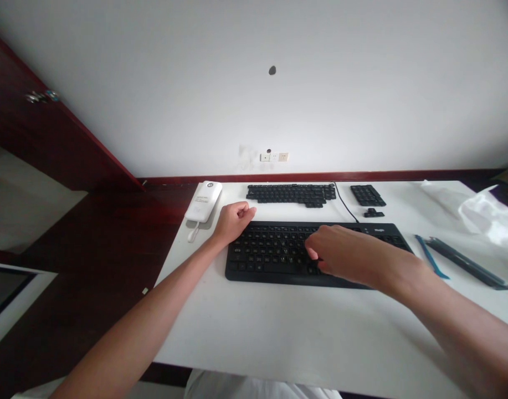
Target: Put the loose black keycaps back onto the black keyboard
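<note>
A black full-size keyboard [274, 266] lies on the white table. My left hand [234, 221] is closed in a loose fist at its far left corner, with no object showing in the fingers. Over the right-middle keys is my right hand [340, 249], palm down with the fingers curled under. Its fingertips reach the lower key rows; anything between them is hidden, and the hand and forearm cover much of the right side. Behind the keyboard, loose black keycaps [287, 194] lie grouped in rows. A number-pad group [368, 195] and a small arrow-key cluster [374, 213] sit farther right.
A white box-shaped device [204, 200] with a strap lies at the table's back left. Right of the keyboard are a blue pry tool [430, 256] and a long dark strip [467, 262]. Crumpled clear plastic [488, 213] is at the far right. A cable [345, 204] runs toward the wall.
</note>
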`<control>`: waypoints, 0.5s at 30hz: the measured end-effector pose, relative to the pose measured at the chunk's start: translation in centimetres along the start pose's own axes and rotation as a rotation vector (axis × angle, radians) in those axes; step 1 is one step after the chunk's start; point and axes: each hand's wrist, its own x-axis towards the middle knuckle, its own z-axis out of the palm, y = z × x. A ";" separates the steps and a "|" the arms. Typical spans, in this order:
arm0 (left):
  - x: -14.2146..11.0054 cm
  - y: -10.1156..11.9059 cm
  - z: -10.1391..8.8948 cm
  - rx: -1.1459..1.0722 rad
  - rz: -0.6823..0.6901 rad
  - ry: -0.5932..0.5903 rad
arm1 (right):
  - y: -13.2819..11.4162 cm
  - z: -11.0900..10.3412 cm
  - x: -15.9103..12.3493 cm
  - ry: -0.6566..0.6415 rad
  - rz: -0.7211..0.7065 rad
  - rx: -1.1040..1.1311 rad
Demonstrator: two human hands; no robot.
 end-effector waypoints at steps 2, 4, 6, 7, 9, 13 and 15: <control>0.0 -0.1 0.0 -0.005 0.004 -0.003 | 0.6 -0.1 0.1 -0.027 -0.021 0.037; 0.0 -0.1 0.0 -0.007 0.003 -0.009 | 0.8 -0.2 0.3 -0.054 -0.031 0.083; 0.0 -0.2 0.0 -0.004 0.003 -0.010 | 0.7 -0.2 0.6 -0.083 -0.044 0.116; 0.0 -0.3 0.0 -0.002 0.004 -0.010 | 0.6 -0.2 0.7 -0.096 -0.053 0.124; 0.1 -0.3 0.0 0.002 0.007 -0.010 | 0.4 -0.1 1.0 -0.105 -0.065 0.120; 0.1 -0.2 0.0 0.004 0.010 -0.012 | 0.0 0.0 1.1 -0.114 -0.052 0.095; 0.1 -0.2 0.0 0.004 0.008 -0.014 | 0.1 0.1 1.1 -0.115 -0.050 0.090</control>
